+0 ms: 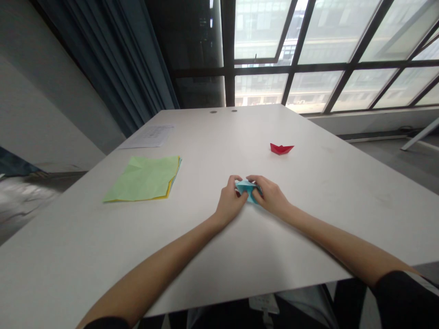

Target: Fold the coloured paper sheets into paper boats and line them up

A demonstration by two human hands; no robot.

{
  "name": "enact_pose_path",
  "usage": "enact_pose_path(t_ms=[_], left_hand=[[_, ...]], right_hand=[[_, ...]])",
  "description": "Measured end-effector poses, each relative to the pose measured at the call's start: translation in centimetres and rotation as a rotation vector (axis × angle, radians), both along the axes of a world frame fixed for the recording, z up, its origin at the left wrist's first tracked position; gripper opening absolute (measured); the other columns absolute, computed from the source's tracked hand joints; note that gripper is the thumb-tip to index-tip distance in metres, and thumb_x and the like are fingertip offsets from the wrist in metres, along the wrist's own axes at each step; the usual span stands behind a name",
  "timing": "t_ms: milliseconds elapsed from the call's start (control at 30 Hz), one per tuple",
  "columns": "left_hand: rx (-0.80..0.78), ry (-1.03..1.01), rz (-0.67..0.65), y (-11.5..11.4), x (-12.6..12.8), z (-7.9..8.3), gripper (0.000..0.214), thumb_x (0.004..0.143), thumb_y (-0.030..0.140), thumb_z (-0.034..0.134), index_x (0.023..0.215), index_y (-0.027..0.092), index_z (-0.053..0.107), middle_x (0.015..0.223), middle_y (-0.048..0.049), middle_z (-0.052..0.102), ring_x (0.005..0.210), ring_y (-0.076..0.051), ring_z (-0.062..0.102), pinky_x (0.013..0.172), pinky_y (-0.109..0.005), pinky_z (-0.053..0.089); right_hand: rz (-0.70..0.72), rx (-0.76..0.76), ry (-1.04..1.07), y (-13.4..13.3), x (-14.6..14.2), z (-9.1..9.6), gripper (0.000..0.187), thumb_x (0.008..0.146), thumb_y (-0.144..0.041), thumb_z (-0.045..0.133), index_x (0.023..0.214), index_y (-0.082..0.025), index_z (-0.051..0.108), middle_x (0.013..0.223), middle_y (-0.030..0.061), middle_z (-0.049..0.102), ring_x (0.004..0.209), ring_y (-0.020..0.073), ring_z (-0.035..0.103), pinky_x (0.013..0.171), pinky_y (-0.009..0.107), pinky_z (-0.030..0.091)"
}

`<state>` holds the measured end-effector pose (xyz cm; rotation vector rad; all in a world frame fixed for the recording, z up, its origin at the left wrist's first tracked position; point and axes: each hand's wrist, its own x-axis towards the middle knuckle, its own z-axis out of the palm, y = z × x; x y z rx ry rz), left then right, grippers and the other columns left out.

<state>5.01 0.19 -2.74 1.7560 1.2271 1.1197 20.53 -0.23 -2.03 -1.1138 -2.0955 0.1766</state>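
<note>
A small folded piece of light blue paper [247,188] lies on the white table [219,256] in the middle. My left hand [230,200] pinches its left side with curled fingers. My right hand [270,193] grips its right side, fingers closed over the top edge. Both hands rest low, on or just above the tabletop, and they hide much of the blue paper. A finished red paper boat [281,148] stands on the table beyond my right hand, apart from both hands.
A stack of coloured sheets [146,178], green on top, lies at the left. A white printed sheet [149,136] sits farther back on the left. Large windows [308,50] and a dark curtain [113,64] stand behind the table.
</note>
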Motion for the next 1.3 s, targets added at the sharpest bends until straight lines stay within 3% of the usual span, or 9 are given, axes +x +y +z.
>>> enact_pose_path(t_ms=[133, 300, 467, 567, 733, 933, 1100, 1200, 1300], left_hand=[[0.023, 0.070, 0.010, 0.0, -0.1, 0.2, 0.037, 0.065, 0.011, 0.051, 0.099, 0.022, 0.044, 0.062, 0.0071, 0.050, 0.052, -0.009, 0.051, 0.053, -0.019, 0.038], [0.028, 0.028, -0.017, 0.6, -0.4, -0.2, 0.037, 0.068, 0.009, 0.048, 0.102, 0.022, 0.050, 0.079, 0.0015, 0.060, 0.054, -0.008, 0.054, 0.053, -0.019, 0.043], [0.087, -0.040, -0.063, 1.3, -0.5, -0.9, 0.048, 0.070, 0.005, 0.044, 0.115, 0.021, 0.054, 0.113, -0.0050, 0.060, 0.085, -0.015, 0.061, 0.072, -0.025, 0.049], [0.125, -0.024, -0.091, 1.2, -0.5, -1.0, 0.046, 0.070, 0.004, 0.045, 0.111, 0.019, 0.058, 0.112, -0.0041, 0.062, 0.099, -0.017, 0.057, 0.086, -0.030, 0.046], [0.169, 0.013, -0.100, 1.1, -0.6, -0.9, 0.049, 0.067, 0.000, 0.042, 0.107, 0.020, 0.062, 0.109, -0.0022, 0.064, 0.102, -0.016, 0.056, 0.093, -0.032, 0.042], [-0.073, -0.212, -0.179, 1.9, -0.7, -1.4, 0.037, 0.073, 0.015, 0.054, 0.110, 0.015, 0.061, 0.109, -0.0083, 0.063, 0.096, -0.019, 0.059, 0.087, -0.034, 0.045], [-0.372, -0.436, -0.310, 1.8, -0.9, -0.8, 0.063, 0.070, 0.044, 0.063, 0.123, 0.012, 0.049, 0.104, -0.0115, 0.063, 0.081, -0.019, 0.061, 0.069, -0.032, 0.051], [-0.393, -0.504, -0.256, 1.9, -1.0, -0.8, 0.063, 0.069, 0.049, 0.064, 0.119, 0.014, 0.052, 0.109, -0.0120, 0.059, 0.086, -0.020, 0.059, 0.070, -0.030, 0.050], [-0.276, -0.418, -0.194, 2.3, -1.1, -1.2, 0.056, 0.065, 0.037, 0.070, 0.114, 0.016, 0.055, 0.112, -0.0103, 0.059, 0.092, -0.020, 0.058, 0.075, -0.029, 0.048]], right_hand=[[-0.043, -0.009, 0.073, 0.6, 0.5, 0.1, 0.034, 0.072, -0.008, 0.040, 0.102, -0.019, 0.052, 0.097, 0.0072, 0.062, 0.086, 0.0192, 0.058, 0.078, 0.033, 0.047], [-0.021, -0.169, 0.283, 1.4, 0.9, -0.4, 0.032, 0.069, -0.007, 0.039, 0.092, -0.021, 0.056, 0.093, 0.0036, 0.063, 0.080, 0.0173, 0.060, 0.068, 0.029, 0.048], [0.021, -0.254, 0.438, 1.5, 0.6, -1.1, 0.033, 0.069, -0.009, 0.044, 0.098, -0.020, 0.054, 0.104, 0.0058, 0.060, 0.083, 0.0171, 0.062, 0.069, 0.030, 0.050], [0.009, -0.232, 0.433, 1.0, 0.1, -1.0, 0.032, 0.066, -0.010, 0.049, 0.096, -0.021, 0.054, 0.099, 0.0050, 0.062, 0.079, 0.0166, 0.062, 0.072, 0.032, 0.050], [-0.024, -0.243, 0.505, 0.7, -0.1, -1.0, 0.026, 0.068, -0.011, 0.051, 0.092, -0.020, 0.055, 0.093, 0.0042, 0.063, 0.076, 0.0163, 0.062, 0.071, 0.032, 0.051], [0.058, -0.325, 0.661, 1.9, 0.5, -2.2, 0.017, 0.067, -0.013, 0.054, 0.082, -0.018, 0.062, 0.096, 0.0052, 0.062, 0.090, 0.0182, 0.060, 0.079, 0.032, 0.048], [0.059, -0.405, 0.707, 2.1, 0.7, -2.0, 0.017, 0.068, -0.019, 0.059, 0.083, -0.019, 0.065, 0.098, 0.0059, 0.063, 0.089, 0.0190, 0.060, 0.078, 0.033, 0.048], [0.131, -0.444, 0.677, 1.7, 0.8, -1.5, 0.021, 0.071, -0.025, 0.060, 0.091, -0.021, 0.067, 0.110, 0.0079, 0.059, 0.094, 0.0203, 0.058, 0.076, 0.033, 0.049], [0.237, -0.473, 0.650, 1.4, 1.0, -1.2, 0.027, 0.074, -0.030, 0.061, 0.099, -0.023, 0.065, 0.119, 0.0088, 0.054, 0.103, 0.0220, 0.055, 0.079, 0.034, 0.049]])
